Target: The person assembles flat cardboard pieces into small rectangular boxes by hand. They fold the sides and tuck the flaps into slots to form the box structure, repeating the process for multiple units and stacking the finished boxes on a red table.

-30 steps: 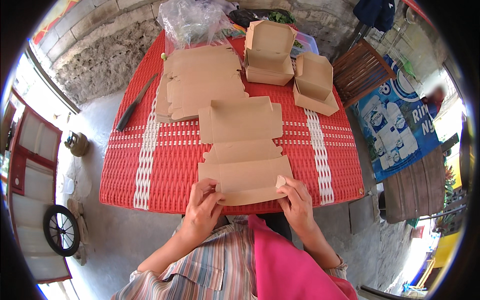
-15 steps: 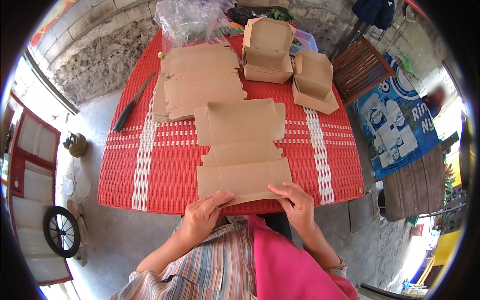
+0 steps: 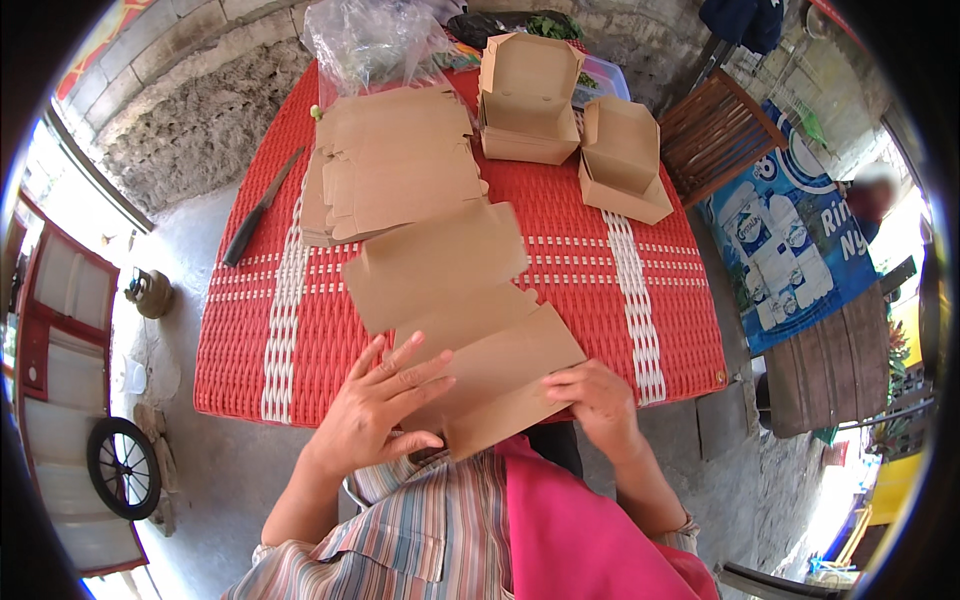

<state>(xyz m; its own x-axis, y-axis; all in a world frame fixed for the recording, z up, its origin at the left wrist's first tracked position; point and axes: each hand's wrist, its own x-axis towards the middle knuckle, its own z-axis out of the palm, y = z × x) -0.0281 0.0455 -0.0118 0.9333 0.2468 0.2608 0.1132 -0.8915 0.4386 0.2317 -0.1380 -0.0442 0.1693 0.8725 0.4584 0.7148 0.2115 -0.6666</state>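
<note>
A partly creased brown cardboard box blank [image 3: 515, 350] lies tilted across the near part of the table, its front flap bent up. My right hand [image 3: 597, 403] pinches the flap's right corner between thumb and fingers. My left hand [image 3: 385, 400] is open, fingers spread, over the blank's near left side; whether its fingertips touch the cardboard is unclear. Behind the blank rests a stack of flat box blanks [image 3: 400, 165]. Two folded boxes with raised lids stand at the far right, a larger box [image 3: 530, 140] and a smaller box [image 3: 625, 195].
A red woven table [image 3: 320, 370] with white stripes carries everything. At its left lies a dark-handled knife [image 3: 262, 212]. A clear plastic bag [image 3: 375, 45] sits at the back, near a clear container [image 3: 603, 80]. A wooden chair [image 3: 722, 138] stands beyond the right edge.
The blank has turned, its far end swinging left and its near flap tilting up. My left hand has let go of the edge and spread its fingers; my right hand keeps its corner.
</note>
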